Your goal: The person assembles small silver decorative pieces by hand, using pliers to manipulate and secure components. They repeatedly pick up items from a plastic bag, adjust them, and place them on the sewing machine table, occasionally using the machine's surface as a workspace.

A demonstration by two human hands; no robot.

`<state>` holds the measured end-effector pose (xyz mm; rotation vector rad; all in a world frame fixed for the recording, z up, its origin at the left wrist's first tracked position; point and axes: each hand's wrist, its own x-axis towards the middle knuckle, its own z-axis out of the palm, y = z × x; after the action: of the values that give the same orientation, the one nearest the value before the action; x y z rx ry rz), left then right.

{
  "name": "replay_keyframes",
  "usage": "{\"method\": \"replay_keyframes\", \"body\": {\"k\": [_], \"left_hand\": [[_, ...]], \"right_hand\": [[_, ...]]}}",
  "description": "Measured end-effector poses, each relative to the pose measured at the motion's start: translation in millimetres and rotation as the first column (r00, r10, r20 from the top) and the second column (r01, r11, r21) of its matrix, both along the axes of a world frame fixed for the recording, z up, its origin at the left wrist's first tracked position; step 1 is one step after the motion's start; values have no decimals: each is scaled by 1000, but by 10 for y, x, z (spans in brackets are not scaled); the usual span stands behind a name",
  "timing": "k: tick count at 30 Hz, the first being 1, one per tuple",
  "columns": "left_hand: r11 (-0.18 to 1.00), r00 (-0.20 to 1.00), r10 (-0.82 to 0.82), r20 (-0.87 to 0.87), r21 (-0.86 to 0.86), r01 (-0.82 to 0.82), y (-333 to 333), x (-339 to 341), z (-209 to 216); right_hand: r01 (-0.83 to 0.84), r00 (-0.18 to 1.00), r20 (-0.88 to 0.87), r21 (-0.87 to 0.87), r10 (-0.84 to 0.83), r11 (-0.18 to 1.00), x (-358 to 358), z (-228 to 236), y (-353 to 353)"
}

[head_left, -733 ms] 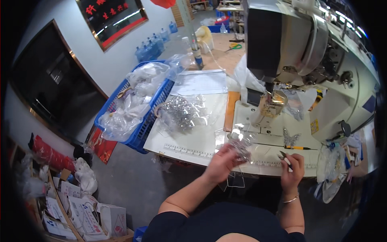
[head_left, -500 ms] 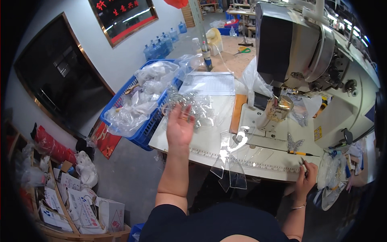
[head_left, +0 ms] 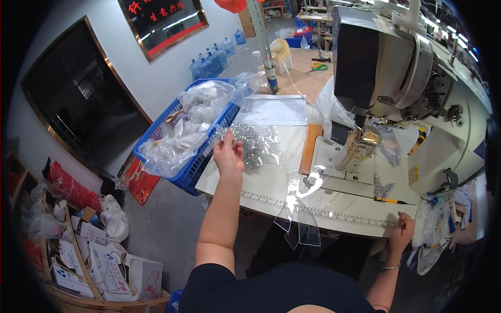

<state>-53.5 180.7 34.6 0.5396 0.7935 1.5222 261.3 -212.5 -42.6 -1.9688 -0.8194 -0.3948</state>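
My left hand (head_left: 228, 156) is at the left edge of a pile of silvery, glittering pieces (head_left: 251, 143) on the white sewing table (head_left: 271, 182). Its fingers are curled together, and what they pinch, if anything, is too small to make out. At the table's front right edge, my right hand (head_left: 401, 235) is closed around a small dark thing, mostly hidden by the fingers. Between the hands, clear plastic pieces (head_left: 298, 221) hang over the front edge, with shiny glare on them. A silvery butterfly (head_left: 383, 187) lies beyond my right hand, beside a yellow-and-black pen-like tool (head_left: 390, 201).
A sewing machine (head_left: 360, 57) stands on the table's right side. Left of the table is a blue basket (head_left: 195, 172) full of clear plastic bags. A printed sheet (head_left: 274, 109) and an orange-brown strip (head_left: 311, 148) lie on the table. Cartons (head_left: 107, 266) stand at lower left.
My left hand's fingers have drawn together from a looser spread, at the pile's left edge. My right hand has turned and dropped slightly toward the table edge. The view has shifted a little.
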Motion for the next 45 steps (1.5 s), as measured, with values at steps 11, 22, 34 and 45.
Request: {"method": "replay_keyframes", "body": {"k": [11, 22, 34, 45], "left_hand": [[839, 865, -499, 50, -222, 497, -61, -9, -153], [812, -282, 546, -789, 414, 411, 34, 51, 133], [734, -366, 628, -687, 367, 571, 170, 209, -88], [625, -53, 242, -969, 114, 772, -745, 480, -159]], "right_hand": [[-63, 998, -8, -35, 62, 997, -76, 29, 106], [-110, 992, -57, 29, 111, 994, -113, 16, 114], [-118, 993, 10, 79, 118, 990, -142, 185, 210], [-190, 982, 7, -58, 190, 980, -323, 148, 387]]}}
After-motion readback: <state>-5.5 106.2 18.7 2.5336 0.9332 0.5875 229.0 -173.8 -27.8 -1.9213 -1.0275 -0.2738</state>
